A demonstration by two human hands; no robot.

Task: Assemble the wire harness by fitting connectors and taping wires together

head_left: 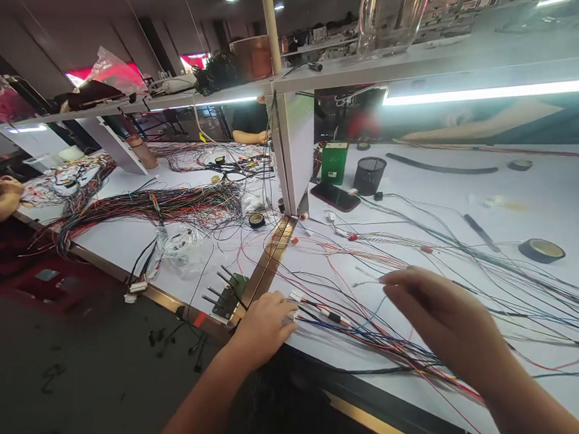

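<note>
My left hand is closed at the front edge of the table, its fingers round a small white connector that sits at the end of the wires. Dark and blue wires run right from there along the edge. Above the table on the right, my right hand has thumb and forefinger pinched together on thin wires whose bare tips stick out leftward. Between the hands lie another white connector and a black sleeve on wires. Part of the held connector is hidden by my left fingers.
Left of my left hand stands a green board with metal posts. Behind are a phone, a mesh cup, a green box and tape rolls. A big wire bundle lies left; a co-worker's hands are beyond.
</note>
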